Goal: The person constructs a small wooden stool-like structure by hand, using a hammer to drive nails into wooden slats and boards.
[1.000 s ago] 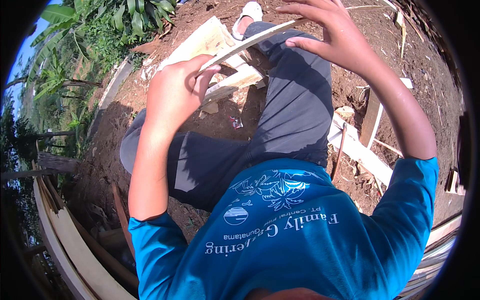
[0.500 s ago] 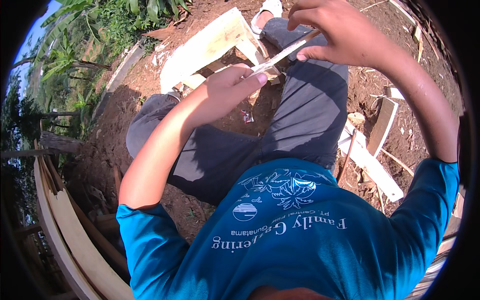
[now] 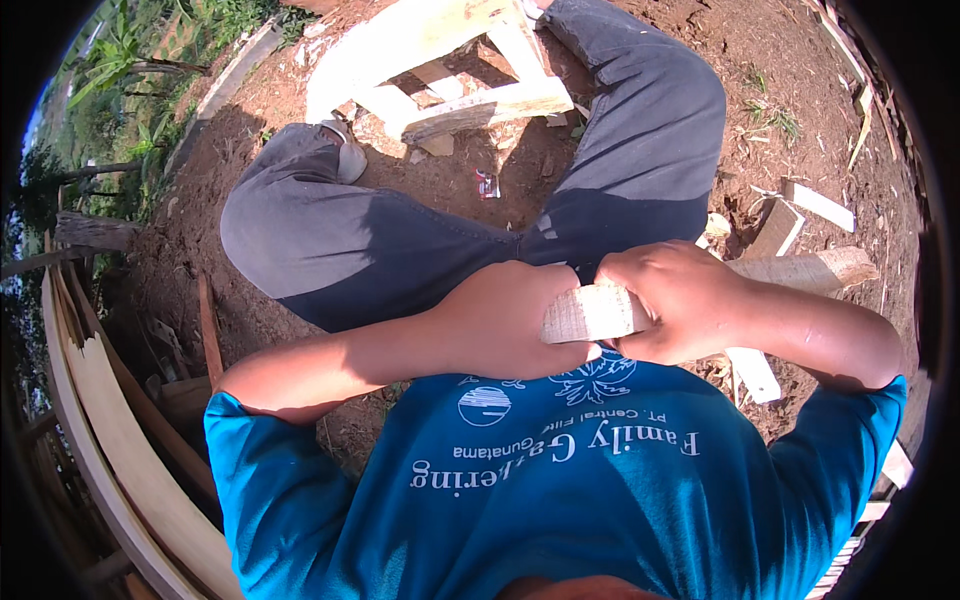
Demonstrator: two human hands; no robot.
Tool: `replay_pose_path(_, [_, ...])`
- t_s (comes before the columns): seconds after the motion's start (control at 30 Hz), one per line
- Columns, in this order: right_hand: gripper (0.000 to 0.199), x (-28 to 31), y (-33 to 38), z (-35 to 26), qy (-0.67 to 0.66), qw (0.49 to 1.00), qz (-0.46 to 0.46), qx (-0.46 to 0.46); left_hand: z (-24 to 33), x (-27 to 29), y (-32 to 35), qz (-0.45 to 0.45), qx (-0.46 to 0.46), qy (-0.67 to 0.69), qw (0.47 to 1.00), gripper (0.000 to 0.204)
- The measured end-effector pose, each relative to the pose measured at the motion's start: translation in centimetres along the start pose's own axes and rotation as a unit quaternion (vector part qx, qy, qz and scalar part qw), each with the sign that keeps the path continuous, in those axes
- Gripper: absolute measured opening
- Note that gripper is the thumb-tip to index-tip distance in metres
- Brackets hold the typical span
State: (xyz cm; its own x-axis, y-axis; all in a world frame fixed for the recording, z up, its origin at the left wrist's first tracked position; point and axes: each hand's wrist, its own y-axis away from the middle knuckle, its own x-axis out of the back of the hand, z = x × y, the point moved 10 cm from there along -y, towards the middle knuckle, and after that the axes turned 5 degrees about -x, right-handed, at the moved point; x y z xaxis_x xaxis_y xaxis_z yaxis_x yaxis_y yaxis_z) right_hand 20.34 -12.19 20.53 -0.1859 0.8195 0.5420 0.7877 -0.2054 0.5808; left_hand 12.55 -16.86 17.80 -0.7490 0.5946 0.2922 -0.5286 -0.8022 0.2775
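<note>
Close in front of my chest, both hands are closed around a pale, rough-cut piece of wood (image 3: 597, 312). My left hand (image 3: 505, 310) grips its left end, the thumb lying along the near edge. Just to the right, my right hand (image 3: 675, 300) wraps around it with curled fingers. A rough-ended length of wood (image 3: 815, 269) shows past the right wrist, in line with the held piece and seemingly part of it; my hand and forearm hide the stretch between.
A low wooden frame with a broad pale board (image 3: 400, 45) and a crossbar (image 3: 490, 108) stands beyond my bent legs. Offcuts (image 3: 820, 205) lie on the dirt at right. Long planks (image 3: 120, 420) lean at left. A small wrapper (image 3: 487, 184) lies between my legs.
Both hands have come down and in toward my chest with the wood, and now sit close together. Before, the wood was held out over my legs, seen as a thin strip.
</note>
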Motion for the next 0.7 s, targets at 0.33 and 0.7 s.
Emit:
replay_pose_path(0.33, [0.039,-3.4,0.1,0.6,-0.068,0.996,0.053,0.019,-1.4,-2.3,2.1,0.090,0.018,-0.001,0.996,0.044])
replay_pose_path(0.7, [0.041,-4.2,0.2,1.6,-0.086,0.992,0.086,0.020,-1.2,-2.6,2.3,0.120,0.000,-0.008,0.993,0.046])
